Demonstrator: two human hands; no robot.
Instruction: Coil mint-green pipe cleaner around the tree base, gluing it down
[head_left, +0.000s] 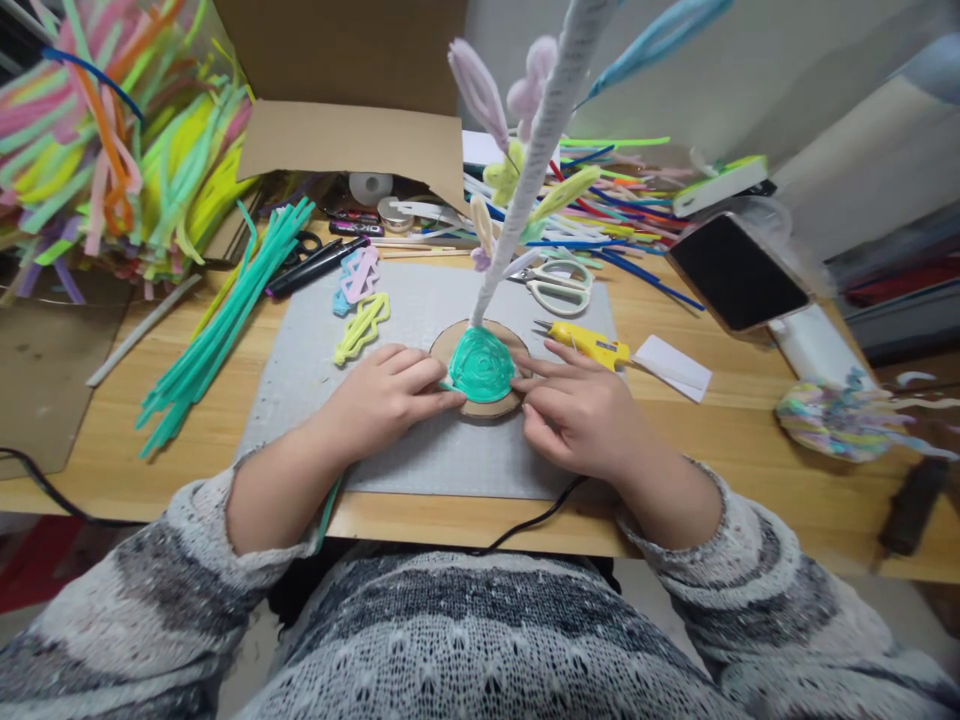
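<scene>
A coil of green pipe cleaner (484,366) lies flat on a round cardboard base (491,409). My left hand (397,395) is closed at the coil's left edge, its thumb along the lower side. From beneath that wrist a loose green strand (328,515) hangs over the table edge; its run under the hand is hidden. My right hand (577,410) touches the coil's right edge with its fingertips, index finger stretched out and fingers apart. Rising from behind the coil, a white wrapped stem (536,150) leans right, with pastel fuzzy flowers (532,80) around it.
A grey cutting mat (420,470) lies beneath. Scissors (559,287) and a yellow glue gun (589,345) sit right of the stem. Green pipe cleaners (229,320) and fuzzy zigzag pieces (364,325) lie left. A phone (739,270) stands right; a cardboard box (352,140) is behind.
</scene>
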